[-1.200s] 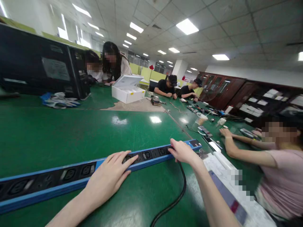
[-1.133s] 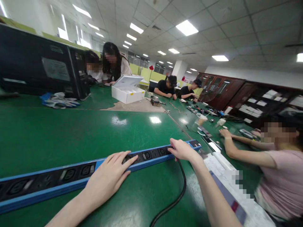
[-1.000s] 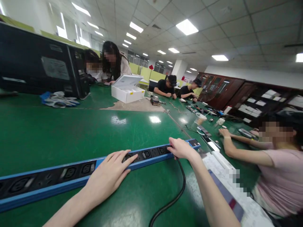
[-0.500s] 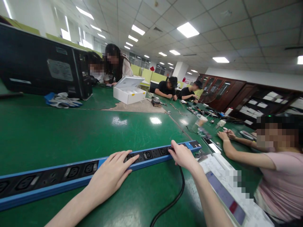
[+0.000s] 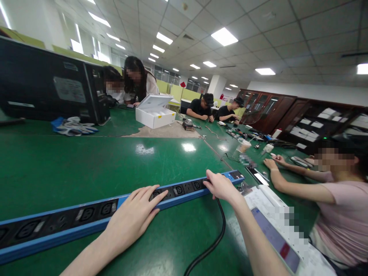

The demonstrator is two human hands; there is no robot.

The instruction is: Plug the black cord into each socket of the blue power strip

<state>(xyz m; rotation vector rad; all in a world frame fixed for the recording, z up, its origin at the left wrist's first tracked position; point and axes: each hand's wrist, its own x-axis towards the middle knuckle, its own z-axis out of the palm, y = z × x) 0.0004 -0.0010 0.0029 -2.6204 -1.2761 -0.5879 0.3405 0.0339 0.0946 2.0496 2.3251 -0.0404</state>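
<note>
A long blue-and-black power strip [image 5: 86, 213] lies slantwise across the green table, its black face lined with sockets. My left hand [image 5: 135, 209] spans the strip near its middle, fingers over the top and far edge, thumb along the near side. Toward the strip's far right end, my right hand [image 5: 221, 187] is closed in a pinch over the sockets. From beneath it a black cable [image 5: 211, 251] curves down to the bottom of the view. The cable's plug is hidden by my right fingers.
A phone [image 5: 276, 239] lies on paper beside my right forearm. At the right sits a co-worker [image 5: 333, 207] with both hands on the table. Farther back are an open white box [image 5: 156, 117], gloves [image 5: 74, 126], a black computer case [image 5: 51, 84], a tape measure [image 5: 188, 124] and other people.
The view has shifted slightly. Both hands stay in the same places on the power strip, and the cable keeps nearly the same curve.
</note>
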